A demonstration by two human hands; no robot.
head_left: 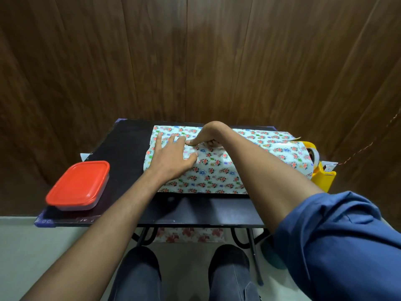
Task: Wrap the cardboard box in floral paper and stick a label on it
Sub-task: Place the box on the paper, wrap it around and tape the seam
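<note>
Knees sit nearest; beyond them the left hand [171, 157] lies spread, flat on floral paper [217, 172] hiding the box on the table [121, 146]; right hand [208, 137] fingertips pinch a fold, which may spring loose

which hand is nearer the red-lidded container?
Left. The left hand lies flat on the floral paper, just right of the red-lidded container; the right hand is farther right.
</note>
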